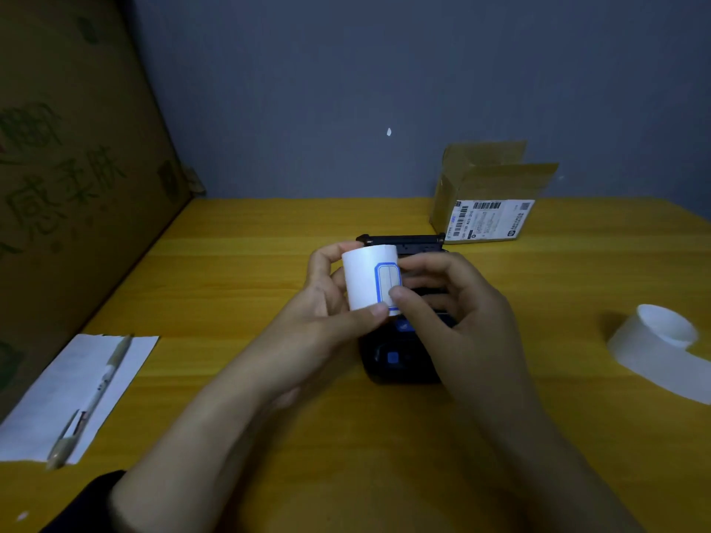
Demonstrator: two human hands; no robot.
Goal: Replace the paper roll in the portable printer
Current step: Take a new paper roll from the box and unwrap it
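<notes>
I hold a white paper roll (pixel 361 280) with a blue-bordered label (pixel 386 280) upright above the black portable printer (pixel 400 355). My left hand (pixel 327 298) grips the roll from the left, thumb at its bottom edge. My right hand (pixel 450 298) touches the roll's right side, thumb on the label's lower corner. The printer lies on the yellow table (pixel 269 263) with its lid (pixel 400 240) open at the far end. Its paper bay is hidden behind my hands.
A loose curl of white paper strip (pixel 661 340) lies at the right. An open cardboard box (pixel 484 198) stands behind the printer. A pen (pixel 92 402) rests on a white sheet (pixel 50 413) at the left, beside a large cardboard panel (pixel 77 148).
</notes>
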